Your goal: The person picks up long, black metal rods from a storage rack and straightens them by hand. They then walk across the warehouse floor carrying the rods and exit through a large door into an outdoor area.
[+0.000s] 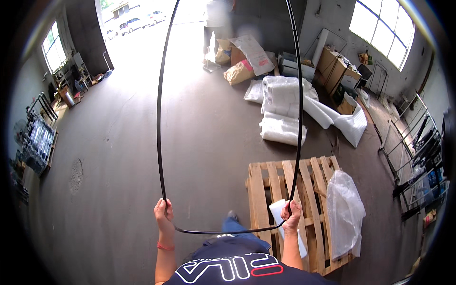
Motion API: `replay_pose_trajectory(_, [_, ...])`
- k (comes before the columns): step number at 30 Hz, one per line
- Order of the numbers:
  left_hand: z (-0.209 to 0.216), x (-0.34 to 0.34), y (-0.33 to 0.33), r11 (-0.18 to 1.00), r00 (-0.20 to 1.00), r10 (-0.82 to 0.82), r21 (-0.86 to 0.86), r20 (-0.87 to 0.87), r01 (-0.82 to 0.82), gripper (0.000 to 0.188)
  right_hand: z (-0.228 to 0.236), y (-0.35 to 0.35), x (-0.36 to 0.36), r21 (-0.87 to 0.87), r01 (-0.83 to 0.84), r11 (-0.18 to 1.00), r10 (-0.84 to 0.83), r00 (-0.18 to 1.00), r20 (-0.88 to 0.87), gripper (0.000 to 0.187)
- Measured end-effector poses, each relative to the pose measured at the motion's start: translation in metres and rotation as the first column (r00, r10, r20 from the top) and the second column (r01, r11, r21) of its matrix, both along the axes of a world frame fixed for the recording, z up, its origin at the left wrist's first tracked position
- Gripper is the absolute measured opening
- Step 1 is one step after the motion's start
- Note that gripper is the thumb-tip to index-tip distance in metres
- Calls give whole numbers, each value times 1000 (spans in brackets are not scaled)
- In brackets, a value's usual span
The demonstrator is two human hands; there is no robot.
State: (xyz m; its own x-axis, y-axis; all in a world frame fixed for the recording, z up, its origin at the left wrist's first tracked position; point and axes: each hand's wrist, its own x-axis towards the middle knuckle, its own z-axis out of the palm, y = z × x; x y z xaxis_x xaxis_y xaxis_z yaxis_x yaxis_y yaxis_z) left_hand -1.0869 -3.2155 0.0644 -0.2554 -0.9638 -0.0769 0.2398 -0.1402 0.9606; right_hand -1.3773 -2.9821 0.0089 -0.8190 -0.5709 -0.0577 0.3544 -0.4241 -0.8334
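A long black tubular frame [159, 118], bent into a U at its near end, stretches up and away from my body past the top edge of the view. My left hand [164, 209] is closed round its left bar, just above the rounded corner. On the opposite bar, my right hand [291, 212] grips at about the same height. The crossbar of the frame runs in front of my waist. Its far end is out of view. Below my right hand, a white sheet or slab [301, 247] lies on a wooden pallet [259, 199], partly hidden by my arm.
Clear plastic wrap [344, 213] covers the pallet's right side. Beyond lie white foam rolls [283, 128] and several sacks [239, 72]. Metal racks [403, 147] stand at right, a loaded pallet [38, 140] at left. A bright doorway [137, 52] opens at the back.
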Motion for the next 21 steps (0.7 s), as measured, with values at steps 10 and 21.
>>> replay_pose_trajectory(10, [3, -144, -195, 997, 998, 38, 71, -41, -35, 25, 35, -195, -148, 68, -31, 997, 32, 999, -21, 33])
replay_pose_trajectory(21, [4, -334, -462, 998, 998, -15, 53, -57, 18, 26, 49, -444, -315, 47, 49, 998, -42, 990, -133, 34])
